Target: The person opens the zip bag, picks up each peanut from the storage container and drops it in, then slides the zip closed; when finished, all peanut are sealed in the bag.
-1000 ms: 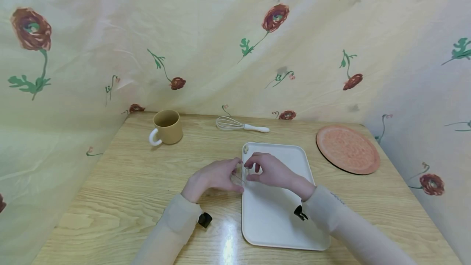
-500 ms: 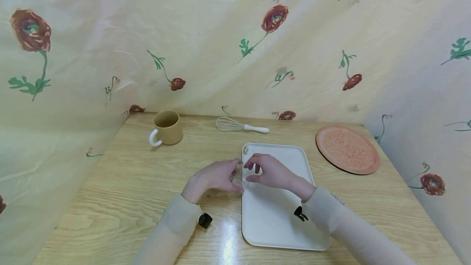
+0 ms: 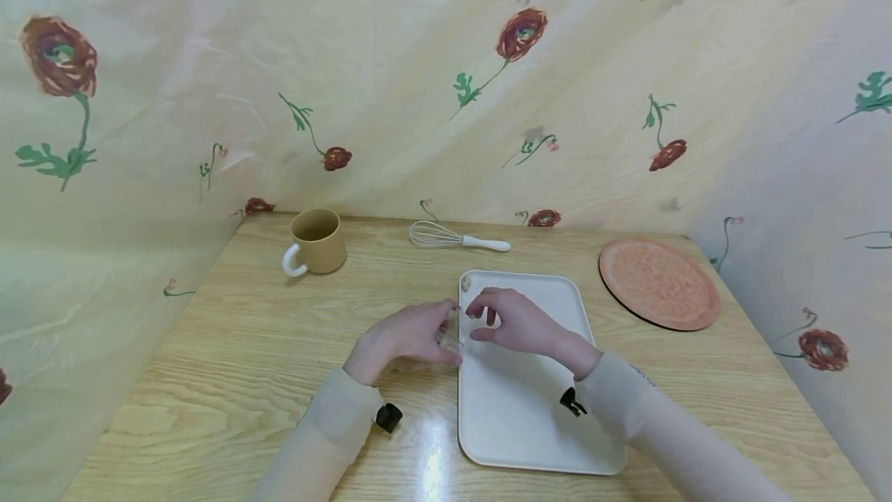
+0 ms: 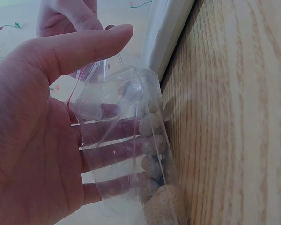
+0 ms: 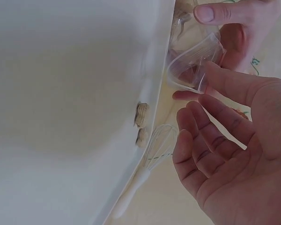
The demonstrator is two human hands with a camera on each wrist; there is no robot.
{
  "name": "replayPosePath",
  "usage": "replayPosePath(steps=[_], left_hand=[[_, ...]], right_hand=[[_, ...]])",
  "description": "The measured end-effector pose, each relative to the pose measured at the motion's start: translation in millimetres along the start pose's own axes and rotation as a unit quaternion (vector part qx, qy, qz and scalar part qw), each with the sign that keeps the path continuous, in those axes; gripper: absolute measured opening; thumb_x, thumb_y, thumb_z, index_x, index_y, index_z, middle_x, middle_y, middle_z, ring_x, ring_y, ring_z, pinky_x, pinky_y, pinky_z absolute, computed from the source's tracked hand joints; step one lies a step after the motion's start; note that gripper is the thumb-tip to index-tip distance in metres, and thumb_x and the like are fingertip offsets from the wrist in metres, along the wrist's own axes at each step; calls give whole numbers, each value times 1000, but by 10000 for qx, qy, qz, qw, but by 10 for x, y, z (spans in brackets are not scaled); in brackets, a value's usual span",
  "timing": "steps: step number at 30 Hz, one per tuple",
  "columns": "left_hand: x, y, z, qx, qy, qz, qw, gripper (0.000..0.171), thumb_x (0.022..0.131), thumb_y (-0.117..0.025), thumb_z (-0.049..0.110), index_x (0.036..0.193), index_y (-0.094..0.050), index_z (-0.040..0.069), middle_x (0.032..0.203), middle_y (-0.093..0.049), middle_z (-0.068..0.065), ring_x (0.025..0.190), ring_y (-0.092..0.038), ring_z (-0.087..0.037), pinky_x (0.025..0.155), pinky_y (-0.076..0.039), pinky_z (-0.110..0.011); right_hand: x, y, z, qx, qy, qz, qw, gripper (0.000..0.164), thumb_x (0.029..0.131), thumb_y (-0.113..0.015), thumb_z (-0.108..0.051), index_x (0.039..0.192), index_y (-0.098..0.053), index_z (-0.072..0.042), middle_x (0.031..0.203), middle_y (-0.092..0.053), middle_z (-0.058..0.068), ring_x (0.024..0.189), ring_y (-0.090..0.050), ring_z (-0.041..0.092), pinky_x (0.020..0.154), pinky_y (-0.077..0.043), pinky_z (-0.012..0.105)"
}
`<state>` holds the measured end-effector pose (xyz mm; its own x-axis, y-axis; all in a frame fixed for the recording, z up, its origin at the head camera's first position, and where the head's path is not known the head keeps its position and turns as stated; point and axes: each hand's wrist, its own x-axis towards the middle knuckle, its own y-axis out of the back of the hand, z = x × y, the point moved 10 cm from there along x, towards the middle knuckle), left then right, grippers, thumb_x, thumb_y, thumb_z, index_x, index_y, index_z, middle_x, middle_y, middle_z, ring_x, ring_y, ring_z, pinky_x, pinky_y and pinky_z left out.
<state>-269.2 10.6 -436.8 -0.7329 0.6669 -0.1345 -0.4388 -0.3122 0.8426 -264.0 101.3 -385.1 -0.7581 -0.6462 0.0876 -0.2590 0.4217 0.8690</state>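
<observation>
My left hand [image 3: 411,334] holds a clear zip bag [image 4: 117,98] upright by the tray's left edge, thumb on one side and fingers on the other. Several peanuts [image 4: 154,145] are stacked along the bag's bottom. My right hand [image 3: 519,324] hovers over the white tray [image 3: 536,417] with fingers loosely bent and thumb apart from them. In the right wrist view its thumb tip overlaps the bag's mouth, and no peanut shows in the hand. Two peanuts [image 5: 141,115] lie in the tray's far left corner.
A white-handled whisk [image 3: 460,238] lies behind the tray on the wooden table [image 3: 230,339]. The yellow mug [image 3: 318,242] with a white handle stands at the back left. At the right lies a round pinkish mat [image 3: 658,283]. Flowered cloth [image 3: 390,84] hangs behind.
My right hand has shifted slightly right, away from the bag. The left hand keeps its place with the bag.
</observation>
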Motion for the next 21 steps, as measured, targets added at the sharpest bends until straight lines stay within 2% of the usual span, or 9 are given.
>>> replayPosePath(steps=[13, 21], left_hand=[[5, -6, -5, 66, 51, -40, 10000, 85, 84, -77, 49, 148, -40, 7, 130, -62, -7, 116, -59, -19, 100, -46, -37], [5, -11, -3, 27, 85, -64, 9999, 87, 84, -77, 49, 150, -39, 7, 134, -60, -8, 119, -58, -21, 102, -45, -38]], right_hand=[[64, 105, 231, 67, -279, 109, 9995, 29, 84, -80, -13, 107, -70, 2, 98, -69, 11, 82, -63, 24, 70, -51, 31], [127, 87, 459, 140, -523, 82, 9985, 31, 85, -79, -11, 109, -69, 3, 94, -68, 10, 78, -64, 21, 72, -52, 34]])
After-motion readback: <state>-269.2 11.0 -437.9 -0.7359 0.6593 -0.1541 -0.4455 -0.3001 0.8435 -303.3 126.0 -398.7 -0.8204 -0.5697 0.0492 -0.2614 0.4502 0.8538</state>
